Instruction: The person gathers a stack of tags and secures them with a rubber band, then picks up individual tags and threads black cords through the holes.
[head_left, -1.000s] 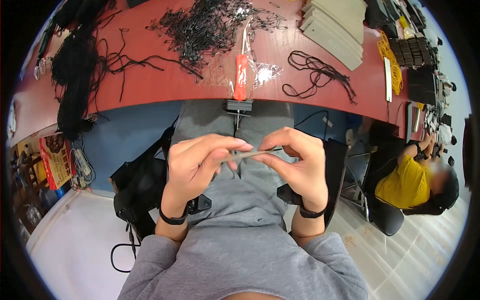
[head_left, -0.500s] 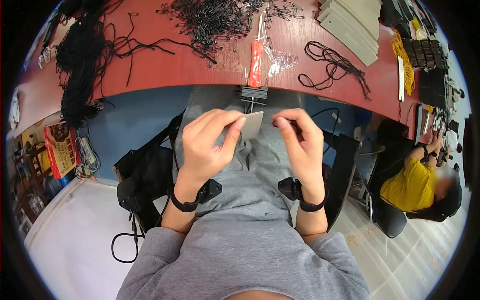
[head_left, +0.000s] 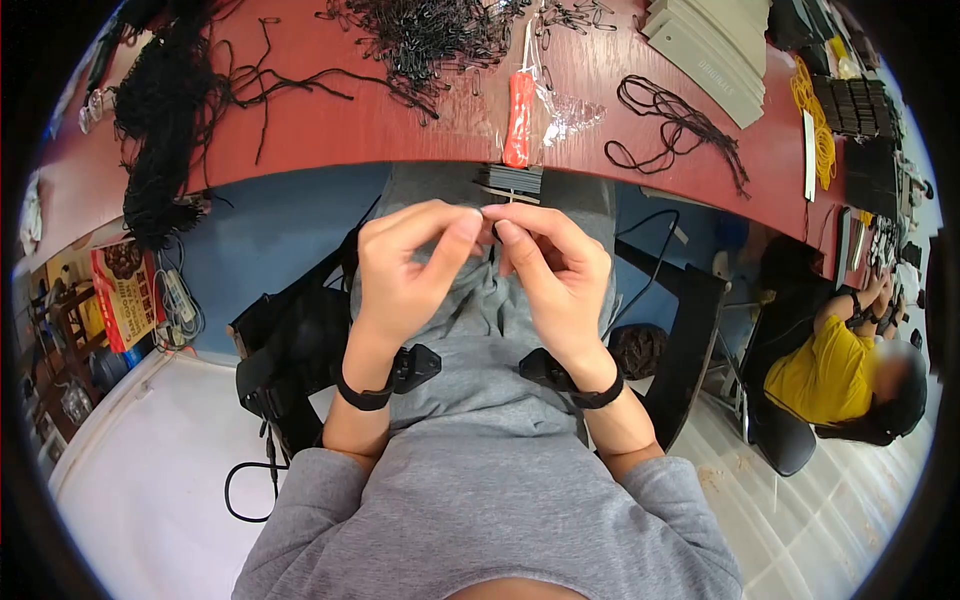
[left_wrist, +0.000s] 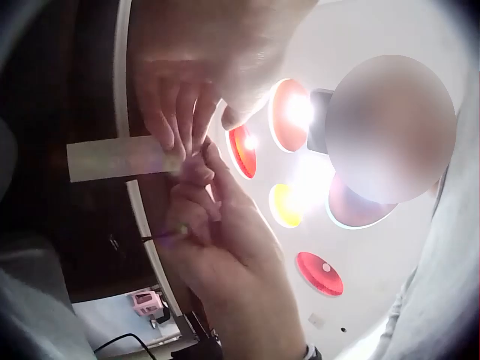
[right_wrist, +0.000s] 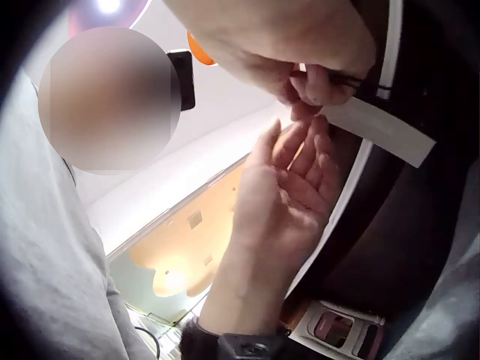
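Both hands meet in front of the lap in the head view. The left hand [head_left: 405, 275] pinches one end of a grey card strip [left_wrist: 112, 159] between thumb and fingers; in the right wrist view the same card [right_wrist: 386, 131] sticks out beyond the fingertips. The right hand [head_left: 562, 285] has its thumb and forefinger at that same end of the card, fingertips touching the left ones. A thin black cord [right_wrist: 358, 81] comes out of its curled fingers. Fingers hide the point where cord and card meet.
On the red table [head_left: 300, 130] lie black safety pins [head_left: 430, 35], a red-handled tool [head_left: 518, 120], a looped black cord [head_left: 670, 120], stacked grey cards [head_left: 710, 60], a black cord bundle [head_left: 165, 130] and yellow cord [head_left: 812, 120]. A person in yellow [head_left: 825, 370] sits at right.
The hands were apart half a second ago, with the card's face showing in the left; the right hand has since moved left to meet it. The head view has shifted slightly.
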